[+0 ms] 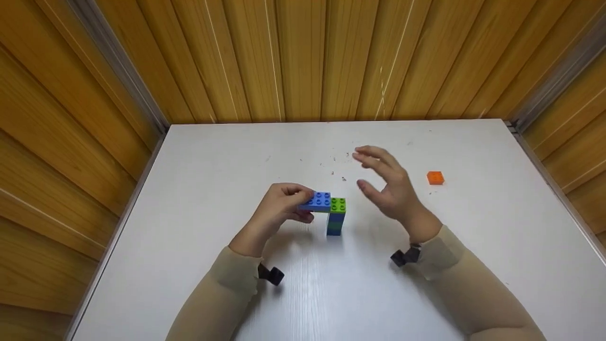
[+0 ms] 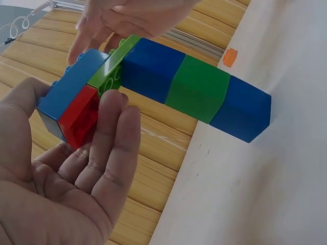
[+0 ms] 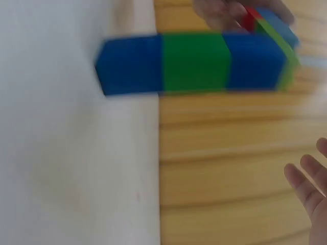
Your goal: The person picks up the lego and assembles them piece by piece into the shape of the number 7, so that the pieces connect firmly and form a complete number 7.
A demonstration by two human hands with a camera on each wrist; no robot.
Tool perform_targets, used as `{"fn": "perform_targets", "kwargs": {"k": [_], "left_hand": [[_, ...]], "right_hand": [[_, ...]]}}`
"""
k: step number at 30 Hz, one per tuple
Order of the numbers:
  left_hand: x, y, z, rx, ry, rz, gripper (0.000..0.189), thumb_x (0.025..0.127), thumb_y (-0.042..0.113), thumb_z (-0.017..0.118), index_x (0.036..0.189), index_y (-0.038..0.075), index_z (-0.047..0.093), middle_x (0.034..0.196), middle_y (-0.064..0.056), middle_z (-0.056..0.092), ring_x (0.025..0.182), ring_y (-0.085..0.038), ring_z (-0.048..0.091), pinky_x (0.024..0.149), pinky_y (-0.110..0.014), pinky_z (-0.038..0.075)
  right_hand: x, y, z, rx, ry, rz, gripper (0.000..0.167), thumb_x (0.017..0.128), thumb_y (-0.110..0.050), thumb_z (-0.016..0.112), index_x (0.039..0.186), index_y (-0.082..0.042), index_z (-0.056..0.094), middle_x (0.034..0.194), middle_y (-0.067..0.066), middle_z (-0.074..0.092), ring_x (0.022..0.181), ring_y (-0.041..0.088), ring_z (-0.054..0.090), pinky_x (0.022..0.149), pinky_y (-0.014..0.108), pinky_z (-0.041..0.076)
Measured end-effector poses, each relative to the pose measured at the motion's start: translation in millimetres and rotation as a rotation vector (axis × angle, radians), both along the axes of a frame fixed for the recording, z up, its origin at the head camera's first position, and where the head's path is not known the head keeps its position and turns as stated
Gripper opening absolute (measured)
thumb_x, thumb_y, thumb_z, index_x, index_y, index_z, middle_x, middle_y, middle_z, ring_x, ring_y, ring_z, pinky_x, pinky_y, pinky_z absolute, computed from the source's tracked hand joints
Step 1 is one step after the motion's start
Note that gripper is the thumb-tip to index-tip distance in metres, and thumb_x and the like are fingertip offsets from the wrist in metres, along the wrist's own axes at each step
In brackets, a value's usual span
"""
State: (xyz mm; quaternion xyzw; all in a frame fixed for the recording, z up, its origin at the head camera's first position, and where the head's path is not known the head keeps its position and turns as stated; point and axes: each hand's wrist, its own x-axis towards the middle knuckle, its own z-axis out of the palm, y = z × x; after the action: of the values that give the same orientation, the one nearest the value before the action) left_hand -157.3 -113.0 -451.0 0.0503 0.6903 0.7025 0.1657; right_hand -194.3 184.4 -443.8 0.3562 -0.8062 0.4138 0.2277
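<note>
A narrow tower of toy building bricks (image 2: 199, 88), blue, green and blue, stands upright on the white table. Across its top lies a thin lime green plate (image 1: 338, 204) that juts out to the left. On the jutting part sits a blue brick (image 1: 320, 201), and a red brick (image 2: 79, 120) hangs underneath, seen in the left wrist view. My left hand (image 1: 286, 203) pinches this overhanging end, thumb on the blue brick and fingers below. To the right of the tower my right hand (image 1: 389, 184) is raised with fingers spread, apart from the bricks and holding nothing.
An orange brick (image 1: 435, 178) lies on the table (image 1: 213, 161) at the back right. Small crumbs (image 1: 343, 179) are scattered behind the tower. Wood-patterned walls (image 1: 303, 61) close off the back and both sides.
</note>
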Motion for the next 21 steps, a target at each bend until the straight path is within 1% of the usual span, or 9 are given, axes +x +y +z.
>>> {"fn": "perform_targets", "kwargs": {"k": [2,4,6,9,11,14,17,19,21], "left_hand": [[0.1,1.0,0.6,-0.012,0.001,0.009,0.029,0.106,0.021,0.07,0.119,-0.002,0.082,0.107,-0.017,0.086,0.068,-0.017,0.078,0.073,-0.034,0.071],[0.4,1.8,1.1,-0.023,0.006,0.012,0.029,0.107,0.022,0.07,0.119,-0.001,0.082,0.108,-0.017,0.086,0.068,-0.018,0.077,0.074,-0.034,0.071],[0.4,2.4,1.4,-0.027,0.011,0.012,0.029,0.107,0.023,0.07,0.119,0.0,0.082,0.109,-0.016,0.085,0.068,-0.018,0.077,0.074,-0.034,0.071],[0.2,2.8,1.3,-0.002,0.02,0.003,0.029,0.109,0.022,0.07,0.122,-0.001,0.081,0.11,-0.015,0.084,0.069,-0.017,0.078,0.076,-0.034,0.071],[0.0,2.8,0.8,0.029,0.026,-0.009,0.029,0.11,0.019,0.069,0.125,-0.003,0.08,0.111,-0.014,0.083,0.07,-0.017,0.078,0.076,-0.034,0.072],[0.2,2.5,0.4,0.069,0.043,-0.034,0.029,0.111,0.015,0.066,0.128,-0.006,0.078,0.114,-0.014,0.081,0.071,-0.017,0.079,0.076,-0.035,0.072],[0.9,2.7,0.9,0.086,0.061,-0.061,0.03,0.112,0.014,0.065,0.129,-0.007,0.077,0.116,-0.014,0.08,0.073,-0.017,0.079,0.077,-0.035,0.072],[1.7,3.0,1.5,0.089,0.069,-0.072,0.03,0.112,0.014,0.066,0.129,-0.008,0.077,0.118,-0.014,0.08,0.073,-0.017,0.079,0.077,-0.035,0.072],[2.1,3.9,1.8,0.093,0.072,-0.081,0.03,0.111,0.014,0.066,0.129,-0.008,0.077,0.119,-0.015,0.08,0.074,-0.017,0.08,0.078,-0.035,0.072]], "right_hand": [[-5.5,17,3.7,-0.042,-0.032,-0.068,0.053,0.099,-0.006,0.075,0.151,-0.007,0.07,0.156,0.018,0.065,0.146,0.014,0.06,0.114,0.017,0.054],[-10.3,35,5.4,-0.087,-0.076,-0.131,0.049,0.102,-0.007,0.072,0.151,-0.005,0.07,0.155,0.016,0.066,0.145,0.008,0.059,0.111,0.017,0.055],[-14.4,54,5.6,-0.146,-0.142,-0.187,0.045,0.105,-0.006,0.07,0.151,-0.003,0.069,0.153,0.01,0.066,0.141,0.005,0.059,0.109,0.015,0.055],[-19.7,82,5.0,-0.245,-0.268,-0.254,0.042,0.111,-0.006,0.064,0.152,-0.001,0.067,0.153,0.0,0.063,0.137,0.008,0.061,0.107,0.012,0.054],[-22.4,99,4.0,-0.287,-0.348,-0.303,0.041,0.114,-0.009,0.06,0.155,-0.003,0.065,0.153,-0.002,0.062,0.136,0.01,0.061,0.106,0.01,0.053],[-25.4,122,0.7,-0.289,-0.429,-0.398,0.043,0.118,-0.018,0.055,0.159,-0.007,0.062,0.158,0.005,0.06,0.135,0.009,0.06,0.105,0.006,0.053],[-29.2,140,-6.0,-0.278,-0.501,-0.499,0.045,0.119,-0.027,0.055,0.162,-0.012,0.06,0.161,0.01,0.059,0.132,0.004,0.059,0.104,0.005,0.051],[-32.7,151,-12.3,-0.272,-0.559,-0.552,0.048,0.119,-0.031,0.056,0.163,-0.015,0.058,0.163,0.009,0.059,0.13,0.001,0.059,0.103,0.004,0.051],[-36.5,159,-18.0,-0.291,-0.627,-0.576,0.049,0.118,-0.032,0.059,0.164,-0.017,0.058,0.162,0.006,0.059,0.127,0.001,0.059,0.103,0.006,0.052]]}}
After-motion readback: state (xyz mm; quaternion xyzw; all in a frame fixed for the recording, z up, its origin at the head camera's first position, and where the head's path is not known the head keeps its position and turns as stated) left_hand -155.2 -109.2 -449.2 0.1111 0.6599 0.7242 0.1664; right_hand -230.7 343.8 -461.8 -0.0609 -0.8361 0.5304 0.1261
